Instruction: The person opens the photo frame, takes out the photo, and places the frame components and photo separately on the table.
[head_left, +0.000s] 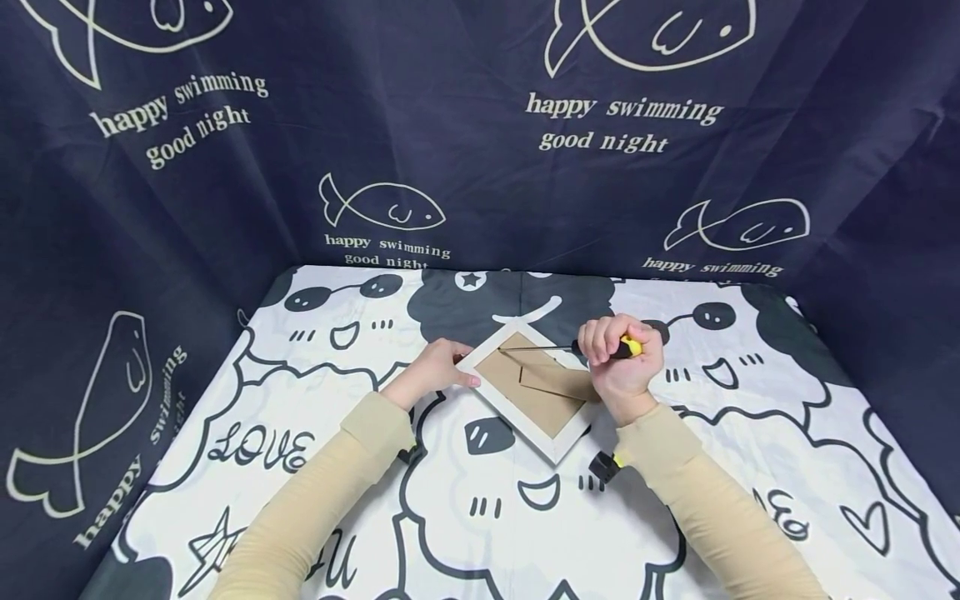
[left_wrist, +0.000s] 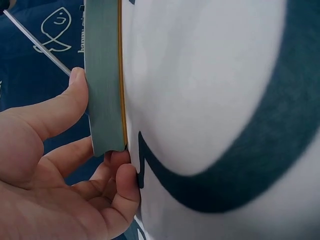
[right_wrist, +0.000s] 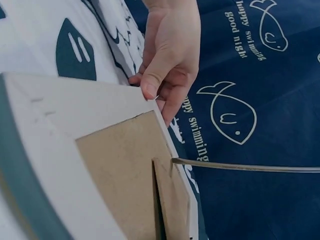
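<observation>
A white picture frame (head_left: pixel 491 389) lies back side up on the cloth, turned cornerwise, with a brown backing board (right_wrist: pixel 112 155) and a partly raised stand flap (head_left: pixel 558 382). My left hand (head_left: pixel 437 367) grips its left corner, thumb on the back face and fingers at the outer edge. In my right fist (head_left: pixel 621 358) is a screwdriver with a yellow and black handle (head_left: pixel 628 347). Its thin metal shaft (right_wrist: pixel 250 167) points left, and the tip meets the inner border of the frame near the backing's edge. In the left wrist view the frame's greenish side (left_wrist: pixel 105 75) shows.
A black and yellow object (head_left: pixel 603 467) lies on the cloth beside my right wrist, partly hidden by the sleeve. The table wears a black and white cartoon cloth (head_left: pixel 322 508). Dark blue curtains (head_left: pixel 480 125) with fish prints stand behind and at both sides.
</observation>
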